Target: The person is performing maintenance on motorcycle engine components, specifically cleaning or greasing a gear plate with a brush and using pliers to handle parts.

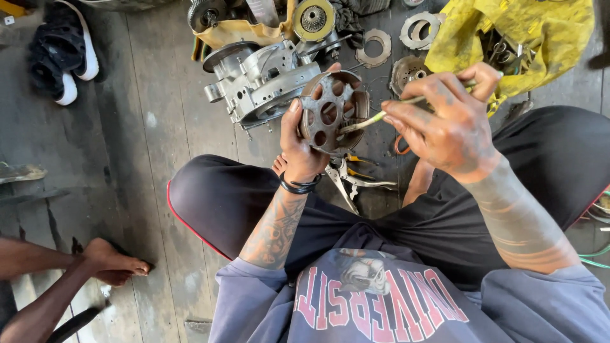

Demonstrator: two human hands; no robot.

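Left hand (298,149): raised, fingers clamped round rusty round perforated metal disc (332,112).
Right hand (448,121): fingers pinched on thin pale stick (381,115), perhaps a brush.
Around: grey engine casing (260,79) behind; pliers (352,181) below.

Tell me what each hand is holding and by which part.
Left hand grips the round perforated metal disc by its left rim. Right hand pinches a thin stick near its rear end.

Dull, grimy metal disc (332,113), matt worn wood floor (152,140), stained yellow cloth (540,32).

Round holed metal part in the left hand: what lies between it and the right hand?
In the head view, only a thin pale stick, held by the right hand, spans the gap to the round part in the left hand.
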